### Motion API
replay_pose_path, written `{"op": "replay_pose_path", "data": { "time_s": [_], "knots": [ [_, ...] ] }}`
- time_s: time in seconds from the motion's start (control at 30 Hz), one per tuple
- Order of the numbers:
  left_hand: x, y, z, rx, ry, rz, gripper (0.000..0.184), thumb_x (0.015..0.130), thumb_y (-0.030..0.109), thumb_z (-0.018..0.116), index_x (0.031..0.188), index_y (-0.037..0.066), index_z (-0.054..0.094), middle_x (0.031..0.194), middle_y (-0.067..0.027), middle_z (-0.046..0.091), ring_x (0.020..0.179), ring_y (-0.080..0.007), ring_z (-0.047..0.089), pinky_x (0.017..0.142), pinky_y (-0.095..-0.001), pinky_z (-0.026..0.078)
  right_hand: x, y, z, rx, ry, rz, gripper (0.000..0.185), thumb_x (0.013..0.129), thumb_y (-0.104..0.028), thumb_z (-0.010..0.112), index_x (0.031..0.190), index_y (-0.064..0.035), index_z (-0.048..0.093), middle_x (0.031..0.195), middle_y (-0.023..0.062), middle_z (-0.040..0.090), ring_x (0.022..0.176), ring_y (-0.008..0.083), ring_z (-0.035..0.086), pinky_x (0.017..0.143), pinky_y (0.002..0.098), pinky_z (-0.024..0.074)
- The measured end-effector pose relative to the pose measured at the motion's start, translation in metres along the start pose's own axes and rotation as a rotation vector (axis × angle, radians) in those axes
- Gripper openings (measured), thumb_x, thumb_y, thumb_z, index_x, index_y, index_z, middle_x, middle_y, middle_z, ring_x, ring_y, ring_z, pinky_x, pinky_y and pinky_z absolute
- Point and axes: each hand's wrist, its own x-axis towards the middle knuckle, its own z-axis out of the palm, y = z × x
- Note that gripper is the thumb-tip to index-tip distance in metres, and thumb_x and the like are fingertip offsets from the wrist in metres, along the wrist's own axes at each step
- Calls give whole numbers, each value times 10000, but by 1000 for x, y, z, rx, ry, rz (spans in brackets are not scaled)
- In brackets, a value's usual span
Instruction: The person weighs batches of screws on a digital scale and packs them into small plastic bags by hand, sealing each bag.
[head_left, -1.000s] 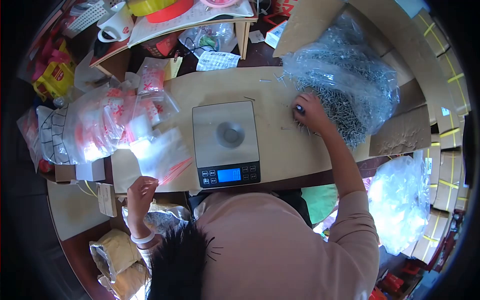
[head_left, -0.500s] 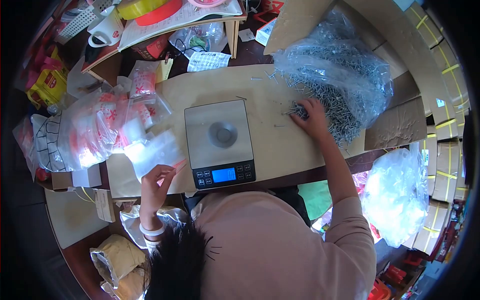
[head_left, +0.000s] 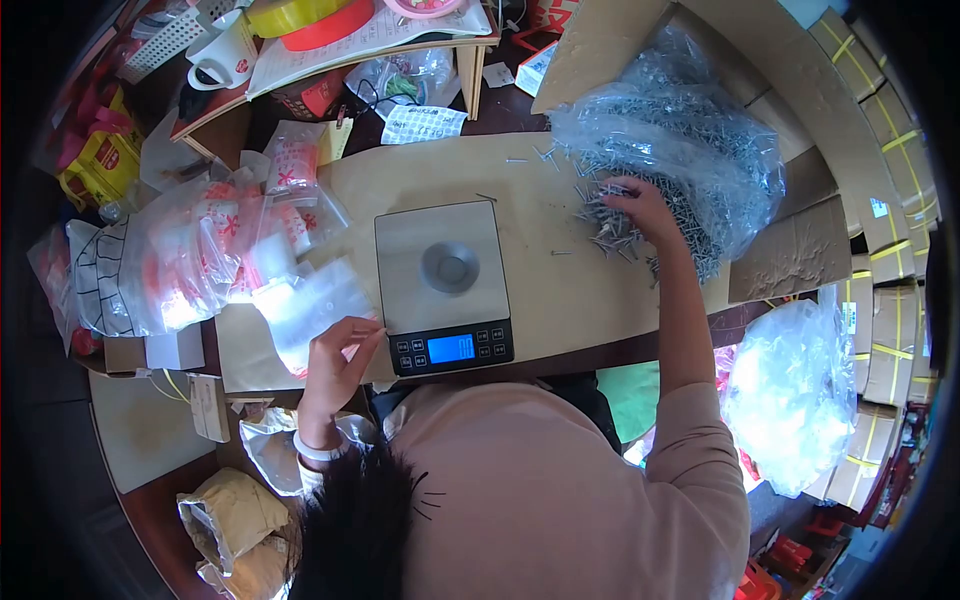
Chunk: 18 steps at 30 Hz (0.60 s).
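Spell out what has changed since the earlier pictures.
The left hand has moved right along the clear bags, its fingertips now beside the scale. The right hand has shifted slightly right and farther from the body at the metal fasteners; what its grip holds is unclear. The scale and large plastic bag stayed put.

Workshop with scale (head_left: 445, 295), fasteners (head_left: 702, 222), cartons (head_left: 895, 330)

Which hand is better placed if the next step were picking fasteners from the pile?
The right hand, most likely: its fingers are at the pile. The left hand is on the far side of the scale, by the clear bags.
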Motion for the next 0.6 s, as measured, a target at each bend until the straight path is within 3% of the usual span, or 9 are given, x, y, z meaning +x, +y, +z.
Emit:
{"op": "replay_pose_path", "data": {
  "time_s": [0.1, 0.13, 0.2, 0.3, 0.43, 0.5, 0.6],
  "knots": [
    [9, 1, 10, -41, 16, 82, 205, 821, -2, 652, 1025, -11, 634, 1003, -121, 665, 945, -187, 644, 829, -302, 510, 6, -8, 5, -209, -35, -79, 311, 735, -127, 749, 1020, -26, 678, 874, 53, 669, 766, 111, 605, 688, 249, 485],
    [13, 4, 13, -39, -12, 44, 355, 777, 0, 690, 1121, -2, 599, 1113, -138, 627, 1054, -227, 604, 901, -334, 483, 10, -10, 8, -203, -78, -188, 301, 737, -119, 746, 1015, -25, 679, 871, 52, 670, 744, 108, 606, 669, 246, 487],
    [26, 4, 28, -10, 45, 149, 485, 750, 11, 718, 1201, 6, 541, 1176, -152, 590, 1093, -261, 581, 920, -354, 473, 17, -16, 22, -185, -165, -404, 281, 742, -105, 742, 1004, -24, 681, 864, 50, 672, 701, 103, 608, 631, 240, 492],
    [45, 16, 50, 97, 75, 202, 751, 690, 51, 775, 1335, 10, 392, 1282, -193, 504, 1155, -331, 530, 942, -395, 459, -10, -83, 62, -105, -423, -210, 191, 782, -72, 714, 963, -22, 676, 895, 23, 665, 787, 77, 602, 705, 223, 486],
    [68, 12, 81, 116, 132, 289, 881, 659, 102, 808, 1374, 4, 302, 1297, -225, 478, 1164, -373, 511, 940, -418, 456, -20, -101, 126, 2, -644, -404, 178, 783, -68, 706, 953, -24, 677, 908, 43, 677, 831, 95, 634, 721, 250, 505],
    [74, 13, 89, 65, 120, 247, 917, 647, 117, 818, 1379, -5, 280, 1293, -233, 480, 1170, -386, 502, 949, -424, 447, -29, -107, 150, -203, -635, -612, 206, 756, -68, 716, 954, -25, 676, 899, 70, 679, 818, 129, 647, 728, 281, 507],
    [76, 19, 90, -13, 80, 164, 930, 645, 119, 819, 1382, -12, 266, 1301, -230, 476, 1187, -388, 489, 967, -416, 433, -44, -111, 163, -365, -606, -702, 248, 727, -83, 733, 960, -26, 672, 885, 94, 671, 817, 177, 654, 737, 313, 505]
  ]
}}
